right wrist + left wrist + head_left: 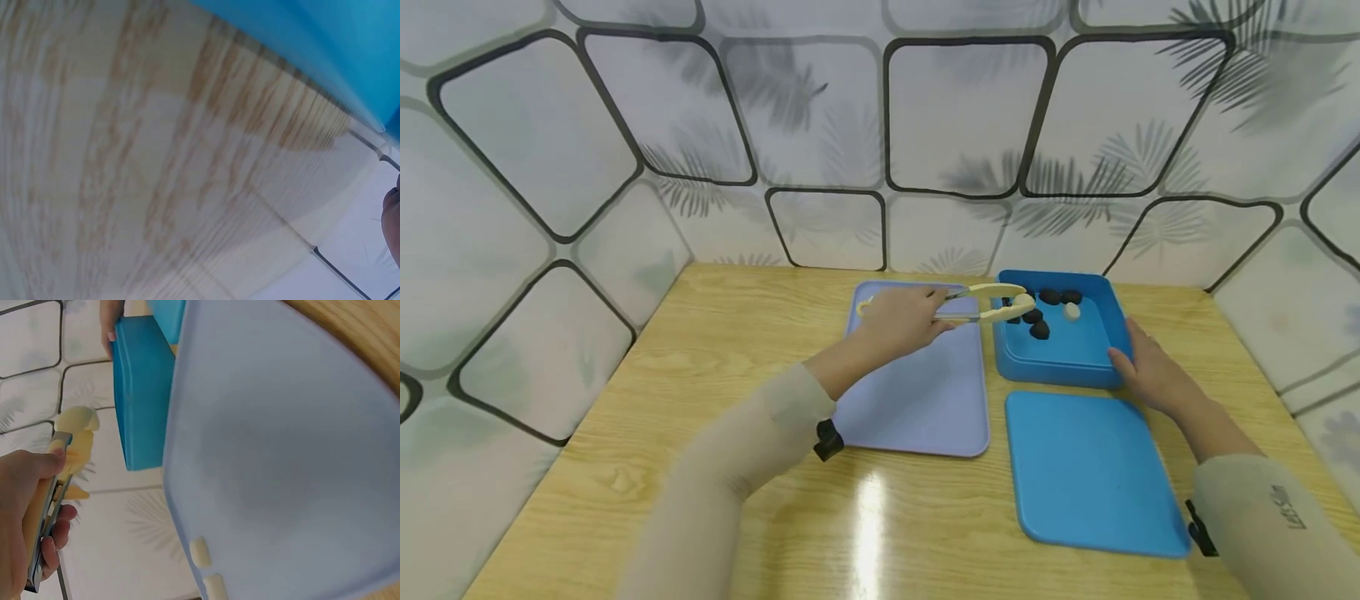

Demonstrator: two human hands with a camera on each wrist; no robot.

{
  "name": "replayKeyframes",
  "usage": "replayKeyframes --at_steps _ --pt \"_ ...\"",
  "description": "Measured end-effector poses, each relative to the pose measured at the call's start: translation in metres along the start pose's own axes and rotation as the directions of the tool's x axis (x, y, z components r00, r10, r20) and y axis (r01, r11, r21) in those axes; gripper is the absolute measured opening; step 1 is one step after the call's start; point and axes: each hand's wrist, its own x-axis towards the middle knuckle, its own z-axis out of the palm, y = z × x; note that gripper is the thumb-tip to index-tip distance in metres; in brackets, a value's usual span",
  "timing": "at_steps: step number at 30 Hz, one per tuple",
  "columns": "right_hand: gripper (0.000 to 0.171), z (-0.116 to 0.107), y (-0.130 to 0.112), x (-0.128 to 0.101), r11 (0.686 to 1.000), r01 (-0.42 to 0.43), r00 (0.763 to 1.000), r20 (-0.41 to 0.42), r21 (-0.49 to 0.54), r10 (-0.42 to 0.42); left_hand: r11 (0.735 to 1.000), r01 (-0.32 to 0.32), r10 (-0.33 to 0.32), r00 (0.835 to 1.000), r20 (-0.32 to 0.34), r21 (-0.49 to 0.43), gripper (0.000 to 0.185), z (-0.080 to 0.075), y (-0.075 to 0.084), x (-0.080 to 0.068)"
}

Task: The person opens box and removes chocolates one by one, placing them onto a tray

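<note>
My left hand [900, 318] grips a pair of tongs [964, 317] with metal arms and pale yellow tips, held over the lilac tray [917, 408]. The tips reach over the left part of a blue box [1060, 372]. A whitish round shape shows at their ends; I cannot tell whether it is a held piece. Inside the box lie several black stones [1040, 330] and a white stone [1072, 312]. With thumb and fingers, my right hand [1153, 377] holds the box at its right side. Two whitish pieces [200, 552] sit by the tray's edge in the left wrist view.
A flat blue lid [1093, 475] lies in front of the box, right of the tray. All of it stands on a wood-grain table [715, 367]. A patterned wall covering [962, 117] rises behind the table and along both sides.
</note>
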Motion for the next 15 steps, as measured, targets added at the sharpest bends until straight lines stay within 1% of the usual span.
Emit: replayKeyframes --at_steps 2,4,8,10,15 --pt "0.072 0.000 0.000 0.000 1.000 0.002 1.000 -0.001 0.000 -0.002 1.000 -0.005 0.006 1.000 -0.029 0.012 0.054 0.003 -0.007 -0.007" --pt "0.072 -0.001 -0.001 0.000 1.000 0.004 1.000 0.000 0.005 -0.004 1.000 -0.004 0.004 0.999 -0.041 0.012 0.054 0.005 -0.014 -0.015" --pt "0.072 0.000 -0.003 0.000 1.000 0.003 1.000 0.001 0.009 -0.003 1.000 0.024 -0.024 0.999 -0.040 0.002 0.055 0.011 -0.025 -0.029" --pt "0.072 0.000 -0.003 0.001 1.000 0.005 1.000 0.002 0.014 -0.005 0.999 0.037 -0.036 0.999 -0.035 0.011 0.055 0.015 -0.030 -0.035" --pt "0.072 0.000 -0.003 -0.001 1.000 0.005 1.000 -0.001 0.018 -0.005 0.998 0.059 -0.059 0.998 -0.021 0.006 0.054 0.024 -0.039 -0.044"
